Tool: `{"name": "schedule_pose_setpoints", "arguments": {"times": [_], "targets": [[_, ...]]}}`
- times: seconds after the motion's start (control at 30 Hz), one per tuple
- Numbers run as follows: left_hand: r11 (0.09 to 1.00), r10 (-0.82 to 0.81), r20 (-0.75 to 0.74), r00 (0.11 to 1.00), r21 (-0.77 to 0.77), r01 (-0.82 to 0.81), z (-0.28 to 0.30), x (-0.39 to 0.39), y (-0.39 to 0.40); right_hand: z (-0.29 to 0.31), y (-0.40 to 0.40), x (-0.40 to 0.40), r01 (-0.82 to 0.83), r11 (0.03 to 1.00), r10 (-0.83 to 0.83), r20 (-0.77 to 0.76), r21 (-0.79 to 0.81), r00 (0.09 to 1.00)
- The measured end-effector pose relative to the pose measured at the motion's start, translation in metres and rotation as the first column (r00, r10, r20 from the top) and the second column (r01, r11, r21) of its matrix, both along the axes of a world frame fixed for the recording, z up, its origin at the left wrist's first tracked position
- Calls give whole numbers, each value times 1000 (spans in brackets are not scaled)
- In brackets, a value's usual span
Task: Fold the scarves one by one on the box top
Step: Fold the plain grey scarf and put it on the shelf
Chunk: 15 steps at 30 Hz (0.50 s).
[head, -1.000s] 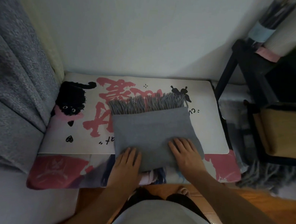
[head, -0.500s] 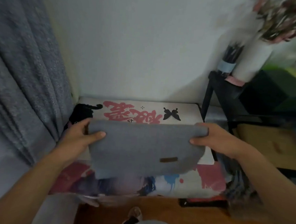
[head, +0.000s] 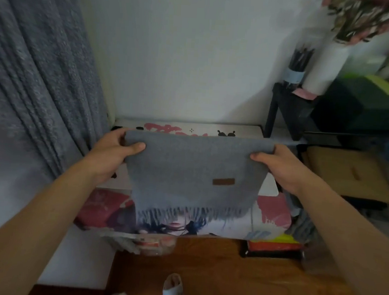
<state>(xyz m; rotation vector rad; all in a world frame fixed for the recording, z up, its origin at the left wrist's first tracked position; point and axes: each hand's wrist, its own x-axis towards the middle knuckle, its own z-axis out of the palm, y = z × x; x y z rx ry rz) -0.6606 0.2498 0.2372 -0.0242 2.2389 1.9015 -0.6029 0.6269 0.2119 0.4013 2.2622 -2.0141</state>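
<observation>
Since half a second ago: grey scarf (head: 194, 170) raised higher and now hanging lower at its free end, fringe (head: 191, 212) exposed along the bottom edge where none showed before; more of the box top hidden behind it. A second ago: lying flat on the box top under both palms, fringe toward the wall.

Held in the air in front of and above the box top (head: 247, 130), folded, top edge stretched level left to right, long axis across the view; fringe pointing down, brown label (head: 223, 181) facing the camera.

Left hand (head: 112, 153) pinching the upper left corner, thumb in front, fingers curled behind. Right hand (head: 277, 163) gripping the upper right corner likewise.

Printed cloth (head: 274, 212) draped over the box front. Vase (head: 325, 66) on the dark rack (head: 290, 108) at right, holding flowers (head: 359, 18). Curtain (head: 37, 72) at left; slipper (head: 173, 291) on the wood floor.
</observation>
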Motion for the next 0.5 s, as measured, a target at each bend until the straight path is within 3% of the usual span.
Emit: {"name": "schedule_pose_setpoints", "arguments": {"times": [0.1,0.17,0.23,0.3,0.33,0.4,0.47,0.5], "targets": [[996,23,-234,972,-76,-42,32,-12,-4,6,-16,-45,163,987,-161,-82,12,984],[980,-19,-436,900,-188,-70,51,-7,-2,11,-32,-80,277,957,-283,-71,-86,956],[957,-133,-600,789,-285,-55,47,7,16,7,-47,-106,355,893,-363,26,-276,932],[860,-354,-656,667,-509,-44,14,24,50,-12,-60,-113,410,810,-370,177,-420,912],[753,-489,-614,620,-655,-54,-9,33,68,-27,-66,-109,430,784,-348,257,-448,902],[472,-648,-327,688,-881,25,-71,48,101,-71,-77,-92,420,809,-235,429,-411,872],[344,-683,-43,729,-900,268,-129,52,122,-117,-91,-64,320,885,-89,552,-339,829],[342,-680,45,731,-863,371,-156,55,128,-138,-96,-51,271,923,-63,587,-274,807]]}}
